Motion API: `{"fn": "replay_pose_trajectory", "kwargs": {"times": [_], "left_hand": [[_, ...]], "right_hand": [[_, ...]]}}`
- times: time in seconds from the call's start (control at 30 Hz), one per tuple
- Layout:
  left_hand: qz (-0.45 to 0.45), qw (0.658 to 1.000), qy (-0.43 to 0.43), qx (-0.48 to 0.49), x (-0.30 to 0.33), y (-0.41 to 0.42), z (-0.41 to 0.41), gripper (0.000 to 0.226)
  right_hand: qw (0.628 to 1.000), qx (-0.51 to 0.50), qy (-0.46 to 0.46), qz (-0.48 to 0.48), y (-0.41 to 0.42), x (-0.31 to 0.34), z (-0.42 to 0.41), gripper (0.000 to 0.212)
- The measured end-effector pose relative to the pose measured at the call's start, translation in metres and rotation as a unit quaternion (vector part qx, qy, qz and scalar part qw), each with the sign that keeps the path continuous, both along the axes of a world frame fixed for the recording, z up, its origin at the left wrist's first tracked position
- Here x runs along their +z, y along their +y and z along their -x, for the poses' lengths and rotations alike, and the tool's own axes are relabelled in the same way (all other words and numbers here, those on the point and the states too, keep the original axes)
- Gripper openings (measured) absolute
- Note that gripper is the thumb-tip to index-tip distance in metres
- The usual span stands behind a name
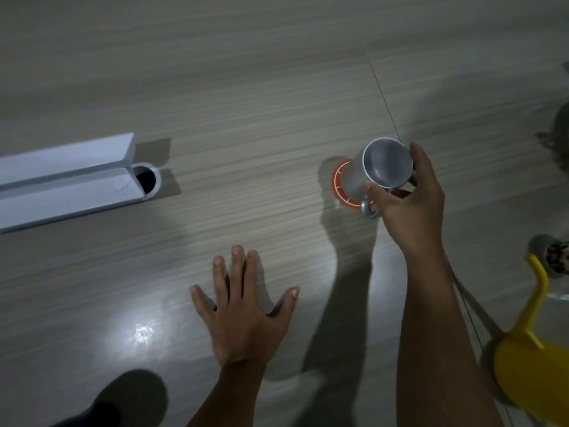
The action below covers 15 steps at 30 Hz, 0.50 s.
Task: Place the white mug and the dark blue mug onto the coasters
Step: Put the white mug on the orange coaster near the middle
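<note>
My right hand (409,201) grips the white mug (377,171) by its rim and handle side. The mug is tilted, its open mouth facing up toward me, and it sits over an orange coaster (338,183) with white lines; whether its base touches the coaster I cannot tell. My left hand (243,312) lies flat on the wood-grain floor, palm down, fingers spread, holding nothing. No dark blue mug and no second coaster are in view.
A long white box-shaped piece (67,180) with a round dark hole at its end lies at the left. A yellow plastic object (529,343) sits at the lower right edge, a patterned item (557,257) above it. A dark shoe (129,399) shows at bottom left.
</note>
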State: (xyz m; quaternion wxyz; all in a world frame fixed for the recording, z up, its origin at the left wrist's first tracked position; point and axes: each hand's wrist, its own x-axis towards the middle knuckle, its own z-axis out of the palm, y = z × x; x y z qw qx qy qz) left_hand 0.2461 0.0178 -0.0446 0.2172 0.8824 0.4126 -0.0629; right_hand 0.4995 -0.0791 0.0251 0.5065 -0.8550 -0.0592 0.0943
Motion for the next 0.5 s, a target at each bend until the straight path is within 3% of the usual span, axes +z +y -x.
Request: {"fn": "replay_pose_trajectory", "kwargs": {"times": [0.17, 0.5], "left_hand": [[0.003, 1.000, -0.002, 0.002, 0.000, 0.000, 0.000, 0.095], [-0.002, 1.000, -0.003, 0.004, -0.003, -0.001, 0.001, 0.094]], "right_hand": [[1.000, 0.006, 0.001, 0.002, 0.000, -0.001, -0.002, 0.085], [1.000, 0.011, 0.000, -0.004, -0.003, -0.010, 0.000, 0.093]]}}
